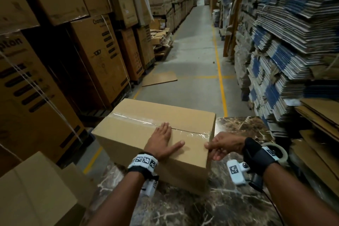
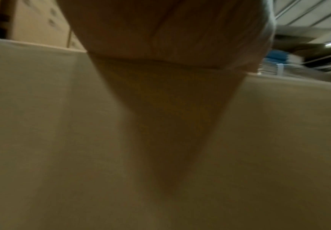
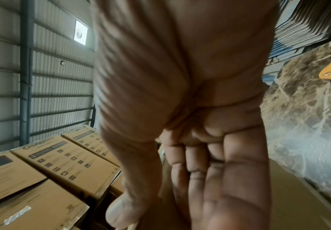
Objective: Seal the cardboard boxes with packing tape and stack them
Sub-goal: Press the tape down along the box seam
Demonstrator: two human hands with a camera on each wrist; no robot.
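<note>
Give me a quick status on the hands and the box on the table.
Left hand flat on the taped cardboard box. Right hand grips its near right corner. Clear tape runs along the top seam. Tape roll behind right wrist; nothing blocking.

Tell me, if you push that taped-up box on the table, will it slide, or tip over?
The cardboard box would probably slide, not tip: it is wider than tall and sits flat on the smooth marble table. It likely stays stiff, since clear tape shuts its top seam. The left hand pressing flat leaves no dent.
</note>
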